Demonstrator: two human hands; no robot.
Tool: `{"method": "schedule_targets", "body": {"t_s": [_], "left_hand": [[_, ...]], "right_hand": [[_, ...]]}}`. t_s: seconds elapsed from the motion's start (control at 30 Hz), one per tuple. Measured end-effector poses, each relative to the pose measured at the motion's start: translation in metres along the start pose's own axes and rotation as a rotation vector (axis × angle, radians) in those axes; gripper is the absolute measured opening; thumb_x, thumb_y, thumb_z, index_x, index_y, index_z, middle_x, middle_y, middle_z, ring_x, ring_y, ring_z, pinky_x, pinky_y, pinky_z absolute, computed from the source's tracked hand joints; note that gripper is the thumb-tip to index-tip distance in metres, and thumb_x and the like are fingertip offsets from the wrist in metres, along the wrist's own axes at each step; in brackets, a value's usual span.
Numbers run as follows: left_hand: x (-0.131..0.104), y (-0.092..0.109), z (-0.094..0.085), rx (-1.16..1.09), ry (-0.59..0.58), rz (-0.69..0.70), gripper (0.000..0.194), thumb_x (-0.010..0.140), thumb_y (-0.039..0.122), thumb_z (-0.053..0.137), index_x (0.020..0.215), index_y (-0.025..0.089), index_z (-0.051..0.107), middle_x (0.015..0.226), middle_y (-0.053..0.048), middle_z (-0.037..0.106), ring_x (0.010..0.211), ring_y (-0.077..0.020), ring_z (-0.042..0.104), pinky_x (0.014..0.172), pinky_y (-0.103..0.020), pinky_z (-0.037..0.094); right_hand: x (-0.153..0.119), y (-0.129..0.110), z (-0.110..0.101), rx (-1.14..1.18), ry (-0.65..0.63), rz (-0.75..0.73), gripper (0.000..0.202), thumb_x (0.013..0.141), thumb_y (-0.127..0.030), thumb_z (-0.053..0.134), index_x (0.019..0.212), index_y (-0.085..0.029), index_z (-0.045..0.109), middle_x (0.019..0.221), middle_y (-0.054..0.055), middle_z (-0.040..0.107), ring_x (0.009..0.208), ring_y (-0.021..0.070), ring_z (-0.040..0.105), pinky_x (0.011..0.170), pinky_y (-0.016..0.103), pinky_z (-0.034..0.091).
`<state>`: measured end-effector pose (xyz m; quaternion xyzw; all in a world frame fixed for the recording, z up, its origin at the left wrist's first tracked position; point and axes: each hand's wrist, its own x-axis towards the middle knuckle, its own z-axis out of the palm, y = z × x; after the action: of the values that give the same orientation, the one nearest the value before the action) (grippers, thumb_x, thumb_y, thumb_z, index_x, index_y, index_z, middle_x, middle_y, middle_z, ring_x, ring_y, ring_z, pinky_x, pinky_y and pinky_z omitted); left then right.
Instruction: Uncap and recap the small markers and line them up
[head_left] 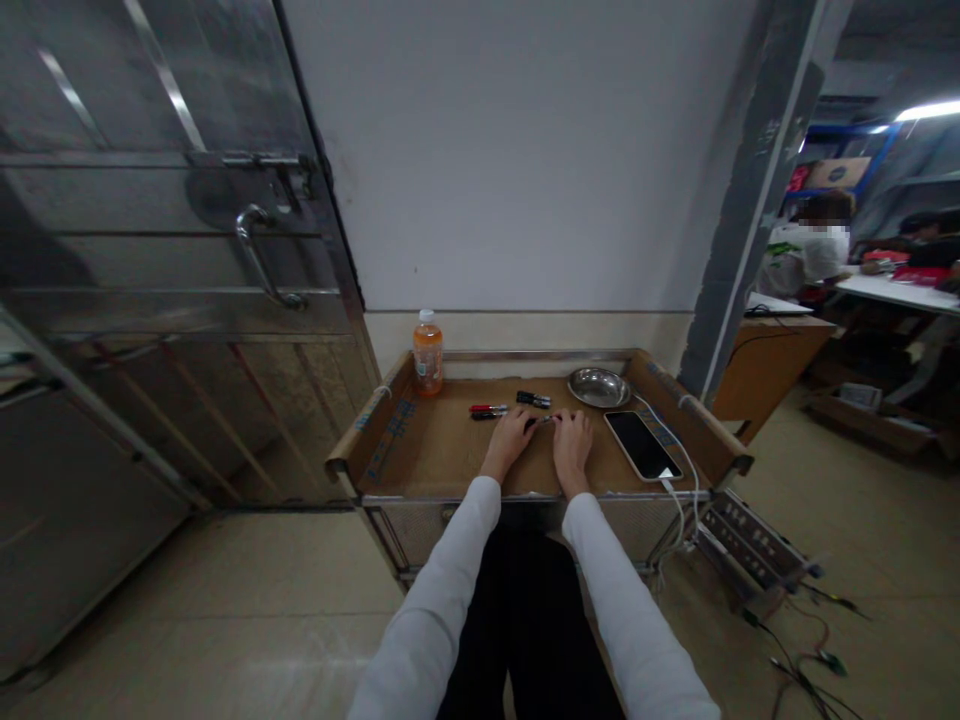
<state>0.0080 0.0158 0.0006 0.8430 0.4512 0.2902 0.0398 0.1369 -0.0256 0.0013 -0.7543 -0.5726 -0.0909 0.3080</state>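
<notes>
My left hand (511,437) and my right hand (574,442) meet over the cardboard-lined top of a small cart (435,455). Between them, the fingertips of both pinch a slim dark piece with a silvery part (547,420); its exact kind is too small to make out. Just beyond the left hand lie red and black slim pieces with silvery ends (487,410), side by side. A second small group of black, silver-ended pieces (533,399) rests a little farther back.
An orange drink bottle (428,355) stands at the back left corner. A shallow metal dish (598,387) sits at the back right. Nearer lies a phone (643,445) with a white cable (679,445). Raised cardboard sides (382,410) edge the cart. A person (823,245) is in the room beyond.
</notes>
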Motion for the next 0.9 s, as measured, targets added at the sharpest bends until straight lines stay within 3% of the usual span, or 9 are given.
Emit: {"method": "schedule_targets", "body": {"t_s": [0.2, 0.3, 0.47, 0.6, 0.67, 0.77, 0.9], "left_hand": [[-0.002, 0.003, -0.002, 0.002, 0.043, -0.018, 0.018, 0.091, 0.021, 0.048, 0.105, 0.019, 0.059, 0.104, -0.007, 0.062, 0.098, -0.018, 0.06, 0.089, -0.033, 0.046], [-0.003, 0.003, -0.002, -0.056, 0.07, -0.006, 0.019, 0.091, 0.022, 0.047, 0.106, 0.019, 0.058, 0.105, -0.007, 0.062, 0.1, -0.0177, 0.06, 0.09, -0.032, 0.046], [-0.006, 0.004, -0.004, -0.124, 0.14, -0.074, 0.02, 0.093, 0.023, 0.046, 0.11, 0.018, 0.054, 0.11, -0.008, 0.064, 0.101, -0.0176, 0.06, 0.088, -0.03, 0.046], [-0.009, 0.01, -0.008, 0.049, 0.178, -0.219, 0.021, 0.094, 0.026, 0.043, 0.109, 0.016, 0.054, 0.103, -0.01, 0.065, 0.097, -0.0209, 0.06, 0.086, -0.032, 0.045], [-0.011, 0.013, -0.011, 0.182, 0.223, -0.303, 0.023, 0.094, 0.025, 0.04, 0.107, 0.014, 0.055, 0.101, -0.011, 0.063, 0.099, -0.0237, 0.058, 0.087, -0.036, 0.044], [-0.016, 0.014, -0.014, 0.333, 0.279, -0.421, 0.025, 0.094, 0.022, 0.035, 0.106, 0.013, 0.055, 0.107, -0.014, 0.059, 0.103, -0.0267, 0.054, 0.089, -0.04, 0.043], [-0.021, 0.013, -0.013, 0.423, 0.265, -0.537, 0.03, 0.092, 0.011, 0.029, 0.107, 0.01, 0.056, 0.112, -0.018, 0.055, 0.108, -0.0269, 0.052, 0.09, -0.04, 0.043]], "right_hand": [[0.001, 0.002, 0.004, 0.067, 0.062, -0.005, 0.028, 0.093, -0.025, 0.037, 0.099, -0.016, 0.062, 0.099, 0.013, 0.058, 0.093, 0.0231, 0.052, 0.082, 0.033, 0.037], [0.004, 0.002, 0.005, 0.212, 0.036, -0.116, 0.031, 0.091, -0.019, 0.034, 0.106, -0.015, 0.06, 0.106, 0.013, 0.059, 0.098, 0.021, 0.054, 0.086, 0.032, 0.039], [0.005, -0.002, 0.002, 0.419, -0.046, -0.405, 0.059, 0.08, -0.008, 0.034, 0.139, -0.017, 0.035, 0.129, 0.009, 0.054, 0.115, 0.0161, 0.051, 0.094, 0.03, 0.042], [0.002, -0.004, 0.003, 0.361, -0.099, -0.43, 0.068, 0.079, -0.008, 0.035, 0.145, -0.019, 0.023, 0.136, 0.008, 0.049, 0.12, 0.0163, 0.049, 0.097, 0.031, 0.041], [0.002, -0.003, 0.009, 0.291, -0.11, -0.401, 0.064, 0.081, -0.01, 0.036, 0.144, -0.016, 0.026, 0.134, 0.009, 0.05, 0.119, 0.0175, 0.049, 0.097, 0.032, 0.04], [0.002, -0.002, 0.017, 0.148, -0.15, -0.321, 0.047, 0.085, -0.013, 0.038, 0.131, -0.01, 0.045, 0.123, 0.013, 0.058, 0.112, 0.0212, 0.051, 0.096, 0.033, 0.039], [0.007, -0.004, 0.021, 0.02, -0.217, -0.279, 0.036, 0.088, -0.016, 0.04, 0.12, -0.014, 0.056, 0.116, 0.012, 0.06, 0.107, 0.0216, 0.05, 0.093, 0.033, 0.038]]}}
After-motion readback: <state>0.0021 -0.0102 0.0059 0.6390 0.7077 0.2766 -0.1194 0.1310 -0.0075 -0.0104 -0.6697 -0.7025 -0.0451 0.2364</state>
